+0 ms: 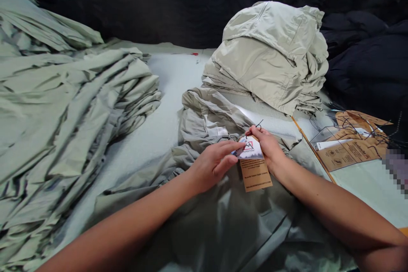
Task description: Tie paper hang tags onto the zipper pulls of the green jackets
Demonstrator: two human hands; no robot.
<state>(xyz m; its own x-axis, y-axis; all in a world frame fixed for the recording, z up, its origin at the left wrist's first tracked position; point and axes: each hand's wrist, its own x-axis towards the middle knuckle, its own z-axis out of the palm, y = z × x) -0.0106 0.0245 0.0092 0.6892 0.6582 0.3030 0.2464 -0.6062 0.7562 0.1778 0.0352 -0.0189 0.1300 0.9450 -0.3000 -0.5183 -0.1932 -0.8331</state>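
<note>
A large heap of creased sage-green jackets (63, 114) occupies the left of the pale work table (165, 89). A taller pile of paler jackets (270, 55) stands ahead, with dark garments (366, 59) to its right. A grey-green jacket (223, 229) lies spread beneath the person's forearms. To the right, past an orange strip (314, 153), loose brown cardboard tags (350, 148) lie in a clear tray (325, 138). The left hand (215, 165) pinches the white upper part of a cardboard hang tag (253, 163), which lies over the jacket. The right hand (266, 146) is closed on the tag's top corner. A black string (259, 125) loops from the right fingers (255, 131).
</note>
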